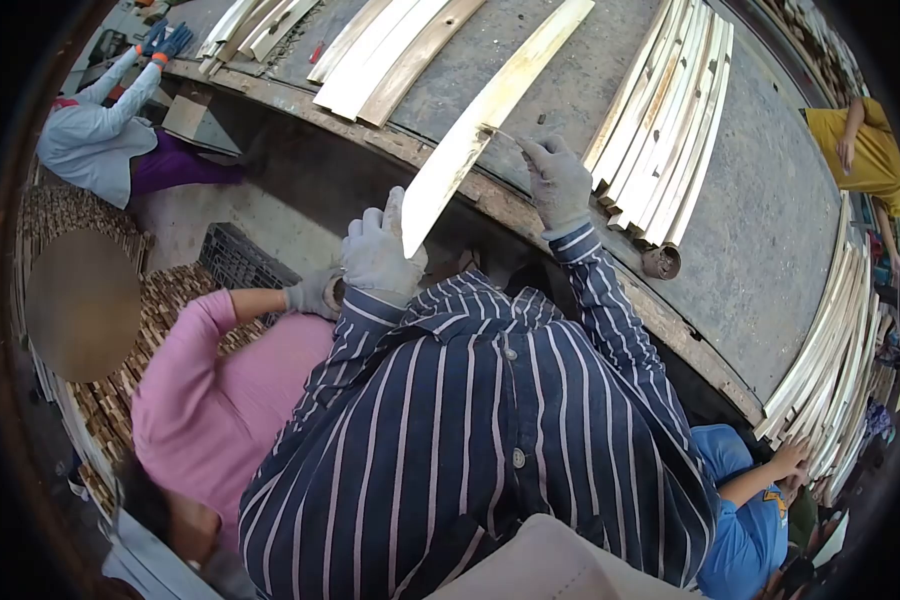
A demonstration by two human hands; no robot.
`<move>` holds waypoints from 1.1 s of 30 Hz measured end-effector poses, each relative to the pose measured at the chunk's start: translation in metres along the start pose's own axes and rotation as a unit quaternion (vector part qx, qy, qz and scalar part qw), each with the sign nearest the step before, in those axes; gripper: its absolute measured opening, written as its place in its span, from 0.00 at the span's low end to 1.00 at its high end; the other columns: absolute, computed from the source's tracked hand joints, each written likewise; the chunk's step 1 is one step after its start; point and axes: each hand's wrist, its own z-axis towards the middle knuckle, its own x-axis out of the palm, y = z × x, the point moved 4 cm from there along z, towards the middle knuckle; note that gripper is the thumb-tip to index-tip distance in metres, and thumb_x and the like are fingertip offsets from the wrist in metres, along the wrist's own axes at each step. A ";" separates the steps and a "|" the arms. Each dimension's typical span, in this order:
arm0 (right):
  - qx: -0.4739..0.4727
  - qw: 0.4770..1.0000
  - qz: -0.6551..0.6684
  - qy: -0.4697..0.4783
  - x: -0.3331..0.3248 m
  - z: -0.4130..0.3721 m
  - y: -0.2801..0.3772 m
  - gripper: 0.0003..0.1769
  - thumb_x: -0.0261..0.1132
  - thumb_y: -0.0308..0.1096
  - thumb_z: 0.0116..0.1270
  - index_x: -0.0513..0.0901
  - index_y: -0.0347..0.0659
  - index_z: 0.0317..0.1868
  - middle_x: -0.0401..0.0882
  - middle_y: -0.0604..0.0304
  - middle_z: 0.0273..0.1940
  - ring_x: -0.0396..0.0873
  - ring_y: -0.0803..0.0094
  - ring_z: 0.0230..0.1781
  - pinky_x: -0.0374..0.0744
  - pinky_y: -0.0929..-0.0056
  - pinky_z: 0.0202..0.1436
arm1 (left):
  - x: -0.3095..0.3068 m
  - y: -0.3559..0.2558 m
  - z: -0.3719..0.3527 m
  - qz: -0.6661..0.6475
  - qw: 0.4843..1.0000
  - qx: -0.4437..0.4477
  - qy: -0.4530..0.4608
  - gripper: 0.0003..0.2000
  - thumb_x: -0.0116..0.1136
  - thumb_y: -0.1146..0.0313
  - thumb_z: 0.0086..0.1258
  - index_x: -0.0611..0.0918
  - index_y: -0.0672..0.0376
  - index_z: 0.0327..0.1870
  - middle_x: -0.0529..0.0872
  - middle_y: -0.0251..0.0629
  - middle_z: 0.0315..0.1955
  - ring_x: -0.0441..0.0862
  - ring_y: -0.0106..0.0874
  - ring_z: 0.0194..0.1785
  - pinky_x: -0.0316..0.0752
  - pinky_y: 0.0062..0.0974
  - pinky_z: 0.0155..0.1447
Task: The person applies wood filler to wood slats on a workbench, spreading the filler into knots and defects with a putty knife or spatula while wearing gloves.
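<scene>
Desk, dark-topped, is the landmark. Off its near edge, on the left, sits a co-worker in pink, a gloved hand close beside the wearer's left sleeve. On the desk, to the right, lies a bundle of strips; toward its left side lies a group of wider strips. Between the two, the wooden strip, pale and curved, slants with its near end short of the desk's near edge and its far end out over the top, reaching the upper limit of view. Left hand, gloved, just off the desk's near edge: grip appears clamped on the strip's near end. Right hand, gloved, over the near edge: fingertips together on a thin piece, type not resolvable. Key relation: long axis runs obliquely away from the left palm, up and rightward across the desk; left hand is the nearer, in contact. Right hand stands off the strip's right side, the thin piece bridging toward a dark mark partway along; actual contact there cannot be told.
</scene>
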 end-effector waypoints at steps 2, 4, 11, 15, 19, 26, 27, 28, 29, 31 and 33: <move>-0.013 1.000 -0.010 -0.005 0.007 -0.005 0.002 0.11 0.61 0.33 0.65 0.84 0.55 0.46 0.79 0.64 0.36 0.81 0.63 0.33 0.79 0.65 0.32 | 0.001 0.000 0.000 -0.005 1.000 -0.008 0.005 0.39 0.65 0.62 0.51 0.69 0.50 0.70 0.77 0.41 0.40 0.76 0.43 0.45 0.73 0.40 0.52; -0.029 0.999 -0.023 -0.008 0.006 -0.008 0.005 0.11 0.60 0.33 0.65 0.84 0.56 0.47 0.79 0.66 0.37 0.82 0.64 0.34 0.80 0.66 0.33 | 0.002 -0.001 -0.001 0.000 1.000 -0.020 0.003 0.38 0.65 0.62 0.51 0.70 0.50 0.69 0.77 0.41 0.40 0.76 0.42 0.45 0.73 0.40 0.51; -0.047 0.999 0.009 0.019 0.000 0.002 0.001 0.13 0.59 0.32 0.65 0.83 0.58 0.47 0.79 0.66 0.38 0.81 0.63 0.33 0.80 0.65 0.34 | 0.000 -0.002 -0.002 -0.007 1.000 -0.020 -0.015 0.36 0.65 0.63 0.52 0.72 0.49 0.69 0.78 0.40 0.39 0.77 0.42 0.45 0.74 0.39 0.50; -0.045 0.998 -0.008 0.031 0.011 -0.004 -0.002 0.16 0.60 0.31 0.63 0.83 0.58 0.49 0.79 0.65 0.38 0.81 0.62 0.32 0.80 0.65 0.34 | 0.001 -0.001 -0.001 0.002 1.000 -0.022 -0.016 0.36 0.65 0.63 0.52 0.72 0.48 0.69 0.78 0.40 0.40 0.77 0.42 0.45 0.75 0.39 0.49; -0.090 0.992 0.055 0.072 -0.013 -0.019 0.022 0.15 0.62 0.32 0.63 0.84 0.57 0.49 0.80 0.63 0.39 0.82 0.62 0.32 0.79 0.66 0.34 | 0.003 0.001 -0.002 -0.023 1.000 -0.004 -0.020 0.38 0.64 0.62 0.51 0.70 0.48 0.69 0.77 0.40 0.41 0.75 0.41 0.44 0.73 0.38 0.49; 0.044 0.972 0.232 -0.004 -0.050 -0.014 -0.019 0.12 0.67 0.28 0.61 0.86 0.46 0.46 0.83 0.58 0.39 0.83 0.62 0.33 0.79 0.70 0.35 | 0.022 -0.011 0.018 -0.165 0.986 -0.015 0.022 0.32 0.63 0.65 0.51 0.75 0.50 0.64 0.82 0.43 0.39 0.81 0.45 0.44 0.76 0.43 0.45; 0.084 0.969 0.233 -0.015 -0.056 -0.016 -0.028 0.11 0.68 0.28 0.61 0.86 0.44 0.45 0.83 0.57 0.38 0.83 0.62 0.33 0.79 0.72 0.35 | 0.025 -0.019 0.029 -0.167 0.986 -0.007 0.020 0.32 0.63 0.65 0.51 0.75 0.50 0.64 0.82 0.43 0.39 0.81 0.45 0.44 0.76 0.43 0.45; 0.099 0.967 0.231 -0.031 -0.061 -0.019 -0.035 0.10 0.68 0.27 0.62 0.86 0.44 0.45 0.83 0.57 0.36 0.83 0.62 0.32 0.78 0.72 0.34 | 0.034 -0.028 0.039 -0.245 0.967 0.008 0.069 0.32 0.63 0.65 0.51 0.75 0.52 0.64 0.82 0.45 0.40 0.81 0.46 0.45 0.76 0.42 0.47; 0.100 0.968 0.228 -0.037 -0.067 -0.021 -0.039 0.10 0.68 0.27 0.62 0.86 0.44 0.45 0.83 0.57 0.36 0.83 0.62 0.32 0.78 0.72 0.34 | 0.040 -0.038 0.049 -0.320 0.940 0.022 0.119 0.31 0.63 0.65 0.52 0.76 0.53 0.63 0.83 0.47 0.42 0.81 0.47 0.46 0.76 0.41 0.49; 0.127 0.970 0.201 -0.042 -0.077 -0.027 -0.047 0.10 0.67 0.27 0.62 0.86 0.44 0.44 0.82 0.57 0.35 0.83 0.62 0.32 0.78 0.71 0.34 | 0.082 -0.044 0.065 -0.388 0.919 0.040 0.050 0.30 0.66 0.62 0.56 0.76 0.56 0.63 0.82 0.51 0.43 0.81 0.48 0.48 0.75 0.37 0.54; 0.125 0.974 0.179 -0.057 -0.081 -0.034 -0.053 0.10 0.67 0.26 0.62 0.86 0.44 0.45 0.81 0.57 0.34 0.82 0.62 0.32 0.77 0.70 0.34 | 0.085 -0.072 0.092 -0.371 0.920 0.098 0.083 0.27 0.64 0.61 0.59 0.77 0.59 0.61 0.81 0.52 0.44 0.80 0.49 0.49 0.75 0.38 0.54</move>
